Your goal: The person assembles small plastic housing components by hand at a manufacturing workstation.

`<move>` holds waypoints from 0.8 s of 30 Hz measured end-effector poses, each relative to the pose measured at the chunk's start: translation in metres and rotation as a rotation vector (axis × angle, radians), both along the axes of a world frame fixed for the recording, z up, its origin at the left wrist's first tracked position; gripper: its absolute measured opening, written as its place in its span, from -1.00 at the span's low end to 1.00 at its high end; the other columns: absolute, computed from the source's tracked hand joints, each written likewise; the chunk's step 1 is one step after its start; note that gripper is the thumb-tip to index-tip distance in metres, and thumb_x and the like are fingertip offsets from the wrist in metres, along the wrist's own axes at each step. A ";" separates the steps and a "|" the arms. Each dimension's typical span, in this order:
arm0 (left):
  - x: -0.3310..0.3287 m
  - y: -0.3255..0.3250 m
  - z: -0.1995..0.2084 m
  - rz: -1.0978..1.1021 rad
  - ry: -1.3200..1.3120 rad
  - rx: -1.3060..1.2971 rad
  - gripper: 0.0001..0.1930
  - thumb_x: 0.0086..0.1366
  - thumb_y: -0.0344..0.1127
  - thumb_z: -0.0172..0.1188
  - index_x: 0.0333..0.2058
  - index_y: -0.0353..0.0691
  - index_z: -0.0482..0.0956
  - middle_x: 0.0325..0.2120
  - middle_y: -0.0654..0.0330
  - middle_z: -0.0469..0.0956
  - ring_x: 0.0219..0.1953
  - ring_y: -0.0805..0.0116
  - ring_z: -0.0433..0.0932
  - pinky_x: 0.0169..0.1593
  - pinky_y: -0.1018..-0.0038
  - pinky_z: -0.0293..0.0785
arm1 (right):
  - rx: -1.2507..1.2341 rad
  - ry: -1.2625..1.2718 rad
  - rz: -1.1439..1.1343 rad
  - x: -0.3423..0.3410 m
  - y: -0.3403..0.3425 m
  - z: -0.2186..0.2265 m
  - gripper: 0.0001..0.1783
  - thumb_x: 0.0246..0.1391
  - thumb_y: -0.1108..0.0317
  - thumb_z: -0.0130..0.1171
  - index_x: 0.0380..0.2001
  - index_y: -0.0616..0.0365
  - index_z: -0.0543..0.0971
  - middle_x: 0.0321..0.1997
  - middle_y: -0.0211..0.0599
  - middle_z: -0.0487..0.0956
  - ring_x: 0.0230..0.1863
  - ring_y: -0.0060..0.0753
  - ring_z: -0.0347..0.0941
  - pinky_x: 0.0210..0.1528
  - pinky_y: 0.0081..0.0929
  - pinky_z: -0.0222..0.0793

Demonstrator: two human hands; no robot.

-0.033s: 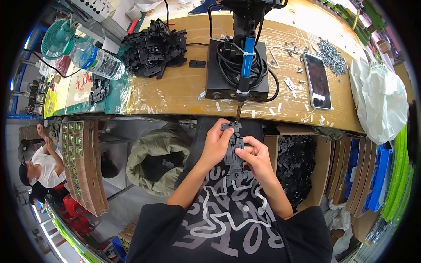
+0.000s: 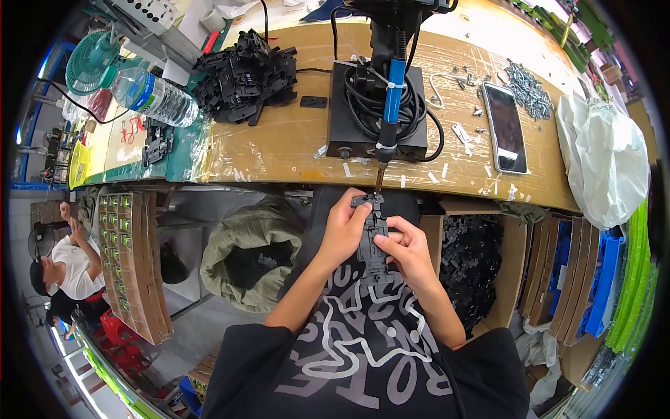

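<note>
Black plastic part (image 2: 373,255), one: at the screwdriver (image 2: 393,98) tip, apparently mid-work; left hand (image 2: 342,232) pinching its upper end, right hand (image 2: 408,251) gripping its side. Heap of black parts (image 2: 244,80), on table (image 2: 265,152): finished or waiting, unclear.

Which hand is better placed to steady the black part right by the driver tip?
Probably the left hand: it grips the black part near the driver tip, while the right hand holds it nearer the body.
</note>
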State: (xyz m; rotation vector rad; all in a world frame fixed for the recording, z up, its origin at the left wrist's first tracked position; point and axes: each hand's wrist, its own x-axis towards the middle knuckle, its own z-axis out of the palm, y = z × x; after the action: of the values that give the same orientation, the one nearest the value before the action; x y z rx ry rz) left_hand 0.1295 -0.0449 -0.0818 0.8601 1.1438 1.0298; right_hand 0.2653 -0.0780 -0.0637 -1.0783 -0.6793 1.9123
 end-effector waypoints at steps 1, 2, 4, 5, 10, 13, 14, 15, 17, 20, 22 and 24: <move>0.000 0.000 -0.001 0.005 -0.003 -0.035 -0.89 0.17 -0.44 -0.06 -0.33 -0.33 0.32 -0.61 0.34 0.35 -0.60 0.71 0.26 -0.57 0.70 0.18 | -0.011 -0.005 0.005 0.000 0.001 -0.001 -0.80 -0.06 0.46 0.10 -0.29 0.21 0.41 -0.51 -0.43 0.55 -0.62 -0.84 0.36 -0.68 -0.92 0.17; 0.000 0.001 -0.003 0.005 -0.003 -0.036 -0.89 0.17 -0.44 -0.06 -0.33 -0.33 0.32 -0.61 0.34 0.35 -0.60 0.71 0.26 -0.57 0.70 0.18 | -0.023 -0.010 0.011 0.001 0.002 -0.002 -0.80 -0.06 0.47 0.10 -0.29 0.21 0.41 -0.52 -0.43 0.55 -0.63 -0.84 0.36 -0.68 -0.92 0.18; 0.001 0.000 -0.007 0.027 0.006 0.010 -0.88 0.17 -0.44 -0.05 -0.31 -0.33 0.32 -0.63 0.34 0.36 -0.61 0.70 0.26 -0.58 0.70 0.18 | -0.018 -0.008 0.012 0.000 0.002 -0.001 -0.80 -0.06 0.47 0.09 -0.29 0.20 0.41 -0.52 -0.43 0.55 -0.63 -0.84 0.36 -0.68 -0.92 0.18; 0.000 0.000 -0.007 0.027 0.006 0.009 -0.88 0.17 -0.44 -0.05 -0.31 -0.33 0.32 -0.63 0.34 0.36 -0.61 0.70 0.26 -0.58 0.70 0.18 | -0.011 -0.007 0.013 0.000 0.002 0.000 -0.80 -0.06 0.47 0.09 -0.29 0.20 0.40 -0.51 -0.42 0.55 -0.63 -0.84 0.36 -0.68 -0.92 0.18; 0.001 0.002 -0.003 0.045 0.007 0.000 -0.86 0.17 -0.43 -0.05 -0.31 -0.35 0.33 -0.64 0.33 0.36 -0.62 0.70 0.26 -0.58 0.69 0.18 | -0.018 0.002 0.000 -0.001 0.004 0.003 -0.79 -0.06 0.48 0.09 -0.29 0.21 0.40 -0.51 -0.42 0.55 -0.63 -0.84 0.37 -0.68 -0.92 0.19; 0.002 0.003 0.002 0.054 0.019 0.008 -0.86 0.16 -0.43 -0.05 -0.30 -0.35 0.33 -0.64 0.32 0.38 -0.61 0.70 0.27 -0.58 0.69 0.18 | -0.019 0.011 -0.005 -0.001 0.005 0.004 -0.79 -0.06 0.48 0.09 -0.29 0.21 0.40 -0.51 -0.41 0.55 -0.62 -0.84 0.37 -0.68 -0.93 0.19; 0.002 0.003 0.003 0.054 0.018 0.007 -0.86 0.16 -0.43 -0.05 -0.30 -0.35 0.33 -0.64 0.32 0.38 -0.61 0.70 0.27 -0.58 0.69 0.18 | -0.020 0.018 -0.005 -0.001 0.005 0.004 -0.80 -0.06 0.49 0.08 -0.29 0.22 0.40 -0.51 -0.41 0.55 -0.62 -0.83 0.37 -0.68 -0.93 0.19; 0.001 0.003 0.004 0.053 0.020 -0.002 -0.85 0.16 -0.42 -0.05 -0.30 -0.36 0.33 -0.63 0.31 0.38 -0.61 0.69 0.28 -0.58 0.69 0.18 | -0.021 0.018 -0.005 -0.001 0.006 0.005 -0.80 -0.06 0.49 0.08 -0.29 0.22 0.40 -0.51 -0.41 0.55 -0.62 -0.83 0.37 -0.68 -0.93 0.19; 0.001 0.003 0.004 0.052 0.021 -0.011 -0.85 0.16 -0.42 -0.04 -0.29 -0.36 0.33 -0.63 0.31 0.39 -0.61 0.69 0.28 -0.58 0.69 0.18 | -0.021 0.018 -0.007 -0.001 0.006 0.005 -0.80 -0.06 0.49 0.08 -0.29 0.22 0.40 -0.50 -0.41 0.55 -0.63 -0.83 0.37 -0.68 -0.93 0.19; 0.001 0.003 0.004 0.057 0.007 -0.019 -0.84 0.16 -0.42 -0.04 -0.29 -0.36 0.33 -0.64 0.30 0.39 -0.62 0.69 0.28 -0.58 0.69 0.18 | -0.032 -0.001 -0.002 -0.001 0.006 0.006 -0.80 -0.06 0.49 0.09 -0.29 0.21 0.40 -0.51 -0.41 0.55 -0.63 -0.84 0.37 -0.68 -0.93 0.18; 0.002 0.003 0.004 0.062 0.011 -0.037 -0.83 0.15 -0.42 -0.04 -0.28 -0.36 0.33 -0.65 0.30 0.39 -0.62 0.69 0.28 -0.58 0.69 0.17 | -0.032 0.006 -0.005 0.000 0.005 0.007 -0.80 -0.06 0.49 0.09 -0.29 0.21 0.41 -0.51 -0.41 0.55 -0.63 -0.84 0.36 -0.68 -0.93 0.17; 0.001 0.003 0.003 0.059 0.012 -0.032 -0.82 0.15 -0.42 -0.04 -0.27 -0.36 0.34 -0.65 0.30 0.39 -0.62 0.69 0.28 -0.59 0.69 0.17 | -0.033 0.012 -0.007 0.000 0.005 0.007 -0.80 -0.06 0.49 0.09 -0.29 0.21 0.41 -0.51 -0.42 0.55 -0.63 -0.84 0.36 -0.68 -0.93 0.17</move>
State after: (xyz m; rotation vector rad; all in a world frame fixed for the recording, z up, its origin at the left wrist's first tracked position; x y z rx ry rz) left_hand 0.1305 -0.0419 -0.0790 0.8120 1.1987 1.0534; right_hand 0.2651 -0.0728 -0.0566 -1.0877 -0.6383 1.9284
